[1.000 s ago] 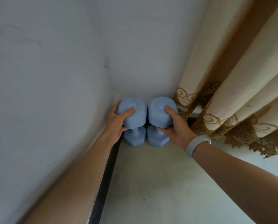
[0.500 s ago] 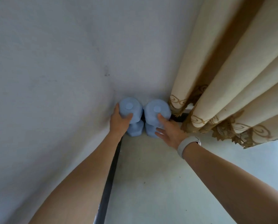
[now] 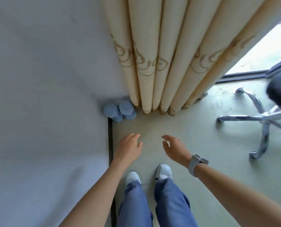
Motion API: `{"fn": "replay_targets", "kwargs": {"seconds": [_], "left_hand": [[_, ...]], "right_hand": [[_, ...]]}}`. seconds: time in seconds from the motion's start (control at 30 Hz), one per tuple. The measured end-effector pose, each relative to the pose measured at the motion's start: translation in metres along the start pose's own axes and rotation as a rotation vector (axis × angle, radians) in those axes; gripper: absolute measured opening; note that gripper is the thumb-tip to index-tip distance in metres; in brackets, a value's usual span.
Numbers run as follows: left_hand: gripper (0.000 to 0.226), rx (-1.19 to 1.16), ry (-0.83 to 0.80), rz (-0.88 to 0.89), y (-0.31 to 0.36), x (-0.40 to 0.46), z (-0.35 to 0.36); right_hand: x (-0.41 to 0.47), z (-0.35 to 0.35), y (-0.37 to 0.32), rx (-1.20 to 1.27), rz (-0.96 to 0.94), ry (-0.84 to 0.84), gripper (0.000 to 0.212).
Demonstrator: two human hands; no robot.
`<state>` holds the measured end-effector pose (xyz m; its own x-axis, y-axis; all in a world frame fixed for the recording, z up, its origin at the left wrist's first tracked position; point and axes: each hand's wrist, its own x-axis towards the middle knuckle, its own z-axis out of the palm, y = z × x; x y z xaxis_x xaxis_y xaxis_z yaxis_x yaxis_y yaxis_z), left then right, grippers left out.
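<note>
- Half a second ago both hands were on the blue dumbbells; now they have let go, and the person has stood up and moved back.
- The left hand [image 3: 130, 149] hangs over the floor [image 3: 202, 145] with its grip spread and holds nothing. The right hand [image 3: 175, 149], with a watch [image 3: 196, 163] on the wrist, has its grip loosely spread as well, and it too holds nothing.
- The wall-side dumbbell [image 3: 111, 111] and the curtain-side dumbbell [image 3: 126, 108] stand upright in the far left corner of the floor. They touch each other and are well apart from the hands.
- I judge that the putting away is finished, because both weights stand steady without support.
- The floor is pale green and smooth, and a dark skirting strip [image 3: 110, 145] runs along its left edge under the grey wall [image 3: 46, 79].
- A cream curtain [image 3: 153, 63] with brown embroidery hangs just beside the dumbbells, along the far edge.
- A chrome chair base [image 3: 264, 122] stands near the right edge of the floor.
- White shoes [image 3: 164, 172] and blue trousers show at the near edge.
</note>
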<state>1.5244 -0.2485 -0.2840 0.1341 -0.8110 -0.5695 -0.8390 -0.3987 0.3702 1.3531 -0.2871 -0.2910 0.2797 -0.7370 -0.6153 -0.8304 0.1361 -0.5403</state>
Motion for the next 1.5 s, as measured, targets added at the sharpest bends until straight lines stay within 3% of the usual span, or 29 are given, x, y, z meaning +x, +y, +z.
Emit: {"fn": "replay_targets", "kwargs": {"seconds": [0.13,0.27,0.53,0.8,1.13,1.5], "left_hand": [[0.042,0.102,-0.042,0.184,0.093,-0.069,-0.028],[0.040,0.198,-0.168,0.360,0.167,-0.134,-0.024],[0.039,0.603,-0.413,0.805,0.287,-0.258,0.055],[0.037,0.933,-0.593,1.182,0.409,-0.412,0.225],[0.038,1.110,-0.881,1.609,0.533,-0.657,0.444],[0.036,1.191,-1.131,1.750,0.679,-0.830,0.654]], "right_hand": [[-0.116,-0.054,0.012,-0.043,0.097,0.067,0.038],[-0.227,-0.078,0.042,0.090,0.271,0.224,0.038],[-0.446,-0.038,0.138,0.533,0.765,0.639,0.035],[-0.619,0.042,0.262,1.022,1.107,0.991,0.034],[-0.828,0.088,0.398,1.255,1.405,1.189,0.036],[-0.995,0.086,0.576,1.489,1.673,1.502,0.034]]}}
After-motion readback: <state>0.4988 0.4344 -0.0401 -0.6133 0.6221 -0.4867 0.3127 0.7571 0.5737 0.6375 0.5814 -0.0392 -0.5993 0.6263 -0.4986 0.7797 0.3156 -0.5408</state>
